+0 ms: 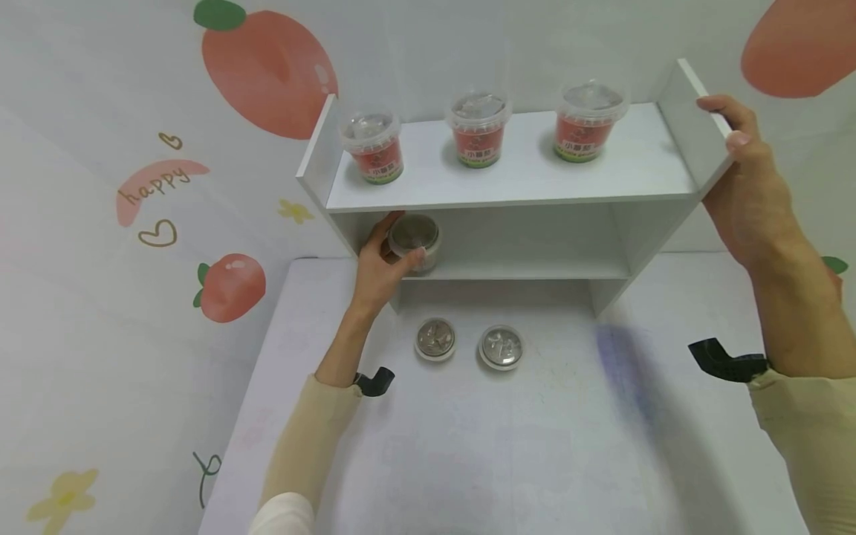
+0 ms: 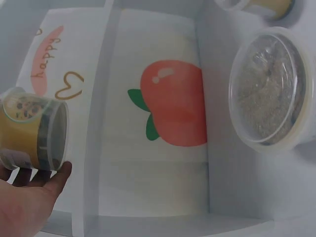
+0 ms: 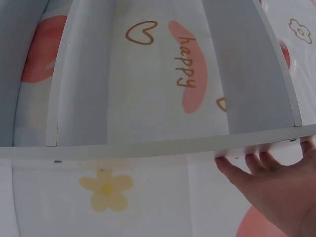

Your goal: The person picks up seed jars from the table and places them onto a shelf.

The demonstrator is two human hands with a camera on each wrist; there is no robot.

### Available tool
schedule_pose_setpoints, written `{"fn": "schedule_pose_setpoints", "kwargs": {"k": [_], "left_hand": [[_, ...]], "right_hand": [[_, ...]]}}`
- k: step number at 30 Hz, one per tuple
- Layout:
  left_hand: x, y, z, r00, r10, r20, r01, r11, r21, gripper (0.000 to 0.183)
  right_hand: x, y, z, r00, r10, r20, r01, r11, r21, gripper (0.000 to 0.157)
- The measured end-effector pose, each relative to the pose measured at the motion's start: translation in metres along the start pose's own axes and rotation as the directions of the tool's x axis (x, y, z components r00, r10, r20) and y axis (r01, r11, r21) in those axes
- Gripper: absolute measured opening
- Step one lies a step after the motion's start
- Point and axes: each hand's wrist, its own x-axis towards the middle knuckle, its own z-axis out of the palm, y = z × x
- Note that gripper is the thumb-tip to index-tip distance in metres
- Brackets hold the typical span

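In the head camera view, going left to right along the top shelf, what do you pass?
Left red-labelled cup → middle red-labelled cup → right red-labelled cup → right hand gripping the shelf unit's right side panel.

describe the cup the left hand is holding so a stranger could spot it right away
Find the white shelf unit on the table. Under its top board, at the far left of the middle shelf, the left hand grips a small lidded cup. It is the only cup on that shelf: three stand on top, two sit on the table.
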Motion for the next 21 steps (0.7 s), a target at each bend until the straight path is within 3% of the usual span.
{"fn": "schedule_pose_setpoints", "kwargs": {"k": [8, 21], "left_hand": [[0.007, -0.003, 0.0, 0.998, -0.069, 0.009, 0.069, 0.998, -0.014, 0.071], [0.011, -0.011, -0.001, 0.993, -0.061, 0.104, 0.063, 0.998, -0.016, 0.071]], "right_hand": [[0.0, -0.001, 0.004, 1.0, -0.019, 0.006, 0.019, 1.0, 0.015, 0.061], [0.001, 0.002, 0.002, 1.0, -0.024, -0.008, 0.024, 1.0, 0.014, 0.06]]}}
